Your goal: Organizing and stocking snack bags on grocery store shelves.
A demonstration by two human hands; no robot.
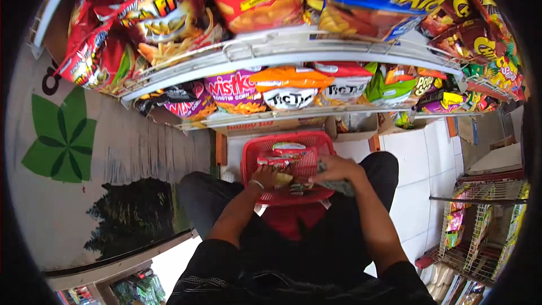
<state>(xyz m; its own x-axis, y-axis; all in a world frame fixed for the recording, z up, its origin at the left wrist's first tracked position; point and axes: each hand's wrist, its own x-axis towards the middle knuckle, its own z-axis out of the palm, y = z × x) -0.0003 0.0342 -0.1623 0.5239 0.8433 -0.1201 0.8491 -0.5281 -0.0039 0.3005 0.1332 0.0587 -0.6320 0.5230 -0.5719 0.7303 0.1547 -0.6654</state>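
Note:
A red plastic basket (247, 161) with a perforated wall is between my knees, below the shelves. Several small packets (289, 148), mostly red and white, lie in it. Over the basket's left part, my left hand (269, 177) is closed around a small yellowish packet (284, 179), partly covered by the fingers. At the basket's right side, my right hand (340, 169) has curled fingers and grips a grey-green cloth (339, 186), which hangs below the palm. The right fingertips come close to the left hand's packet; whether they touch it is too small to tell.
Above stands a white wire-edged shelf (248, 53) with large snack bags (257, 0); a lower shelf holds smaller bags (291, 87). Open cardboard boxes (354, 127) sit underneath. A painted panel (62, 135) is on the left, a wire rack (480, 226) on the right, and white floor tiles (409, 192) beside my knee.

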